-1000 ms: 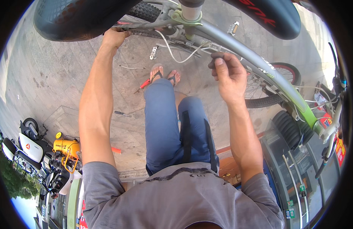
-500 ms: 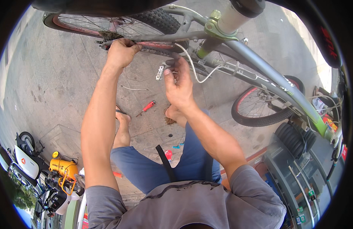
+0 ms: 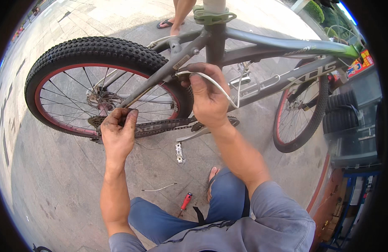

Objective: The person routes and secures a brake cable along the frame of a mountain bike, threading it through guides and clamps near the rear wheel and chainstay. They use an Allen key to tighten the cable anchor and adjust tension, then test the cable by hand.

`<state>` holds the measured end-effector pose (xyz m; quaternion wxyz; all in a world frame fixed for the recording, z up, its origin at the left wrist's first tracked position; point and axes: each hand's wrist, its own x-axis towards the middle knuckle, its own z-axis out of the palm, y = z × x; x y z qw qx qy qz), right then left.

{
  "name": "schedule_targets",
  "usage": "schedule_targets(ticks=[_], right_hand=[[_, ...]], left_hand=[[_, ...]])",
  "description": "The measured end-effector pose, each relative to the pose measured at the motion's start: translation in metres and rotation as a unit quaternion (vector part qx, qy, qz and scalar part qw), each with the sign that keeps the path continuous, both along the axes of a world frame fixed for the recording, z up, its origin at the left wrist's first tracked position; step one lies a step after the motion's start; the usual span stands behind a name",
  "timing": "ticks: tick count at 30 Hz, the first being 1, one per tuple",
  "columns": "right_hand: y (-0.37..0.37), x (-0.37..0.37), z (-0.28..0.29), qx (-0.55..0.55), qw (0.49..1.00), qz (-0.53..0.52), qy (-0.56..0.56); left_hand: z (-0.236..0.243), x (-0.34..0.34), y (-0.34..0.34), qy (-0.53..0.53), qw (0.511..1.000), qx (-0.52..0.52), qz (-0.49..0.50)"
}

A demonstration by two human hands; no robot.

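Nearest us, blue trouser legs (image 3: pixel 229 195); just past them on the paving (image 3: pixel 68 176), a red-handled screwdriver (image 3: pixel 186 202) and a loose pale cable length (image 3: pixel 159 188). A pedal (image 3: pixel 179 153) juts toward us, below the hands. Left hand (image 3: pixel 119 129): fingertips drawn together at the rear of the grey bicycle frame (image 3: pixel 282 85), beside the sprockets (image 3: pixel 96 122); what they pinch, we cannot tell. Right hand (image 3: pixel 210 98): thumb and fingers pinching a white cable (image 3: pixel 222 89), blocking our view of some tubing. Behind, the rear wheel (image 3: pixel 102 100); rightward, the front wheel (image 3: pixel 293 104), stacked tyres (image 3: pixel 341 112). Farthest, another person's sandalled foot (image 3: pixel 164 24).
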<state>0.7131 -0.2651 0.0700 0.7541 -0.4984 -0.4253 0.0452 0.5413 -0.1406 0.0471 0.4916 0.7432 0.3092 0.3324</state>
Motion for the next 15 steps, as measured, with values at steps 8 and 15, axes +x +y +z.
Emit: schedule_targets(ticks=[8, 15], right_hand=[[0.026, -0.01, -0.01, 0.096, 0.994, 0.004, 0.054], [0.031, 0.001, -0.01, 0.148, 0.988, -0.032, -0.013]], left_hand=[[-0.03, -0.009, -0.006, -0.128, 0.991, 0.037, -0.026], [-0.033, -0.007, -0.004, -0.136, 0.989, 0.03, -0.051]])
